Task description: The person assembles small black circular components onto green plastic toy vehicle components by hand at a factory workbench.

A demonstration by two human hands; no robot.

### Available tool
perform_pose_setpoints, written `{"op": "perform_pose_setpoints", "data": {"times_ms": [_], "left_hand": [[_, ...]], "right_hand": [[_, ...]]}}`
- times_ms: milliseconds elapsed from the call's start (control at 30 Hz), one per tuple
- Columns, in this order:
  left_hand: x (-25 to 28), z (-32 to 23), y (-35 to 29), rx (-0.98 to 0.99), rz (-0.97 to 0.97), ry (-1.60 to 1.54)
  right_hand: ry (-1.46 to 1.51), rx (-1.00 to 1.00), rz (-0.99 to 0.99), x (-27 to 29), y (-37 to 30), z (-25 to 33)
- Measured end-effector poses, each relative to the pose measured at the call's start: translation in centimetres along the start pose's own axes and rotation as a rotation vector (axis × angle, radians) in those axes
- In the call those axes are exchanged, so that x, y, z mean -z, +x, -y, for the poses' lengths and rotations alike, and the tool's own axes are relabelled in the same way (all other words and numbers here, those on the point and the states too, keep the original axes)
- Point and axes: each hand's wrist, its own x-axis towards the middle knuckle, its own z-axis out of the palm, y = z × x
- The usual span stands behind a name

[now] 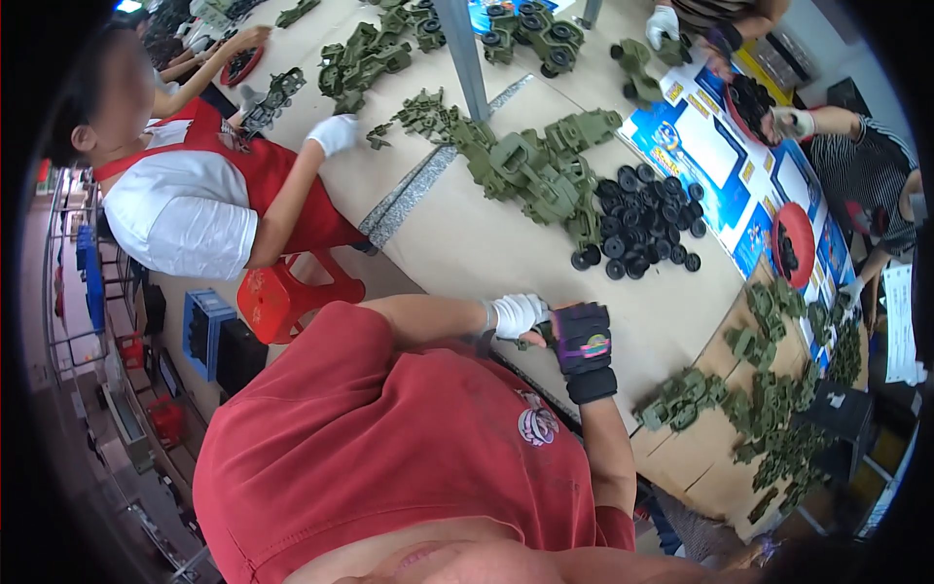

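Green part [547,334] gripped at the near edge of a loaded desk [457,253]

Both of the person's own hands met at the near side of the desk, low in the middle of the view. The white-gloved left hand [519,316] had its fingers bent and closed on the part, a bare thumb tip showing beside it. The black-gloved right hand [584,336] came in from the other side, its back turned up, fingers curled toward the part; the glove hid the fingertips, so whether they gripped could not be told. Only a little of the part showed, between the two hands.

Beyond them lay a heap [540,175] of larger green pieces, with black wheels [642,224] in a loose pile just beside it, to the right. Small bits [428,117] lay farther off, left of the heap, near a metal post [462,58]. More green castings [686,399] covered the desk to the right, where a red bowl [806,234] of dark pieces stood on a blue printed sheet [640,131].

At left, a co-worker [180,219] in a red apron [316,200] sat on a red stool [268,304], one white-gloved hand [336,134] near the small bits.
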Motion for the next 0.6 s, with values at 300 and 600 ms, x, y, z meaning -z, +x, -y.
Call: {"op": "perform_pose_setpoints", "data": {"times_ms": [300, 600], "left_hand": [[-0.6, 0.5, 0.7, -0.070, 0.068, -0.144], [0.4, 1.7, 0.2, 0.016, 0.207, -0.248]], "right_hand": [[0.176, -0.717, -0.532, -5.3, -1.1, -0.9], [0.139, -0.626, -0.170, -0.8, 3.3, -1.1]]}}
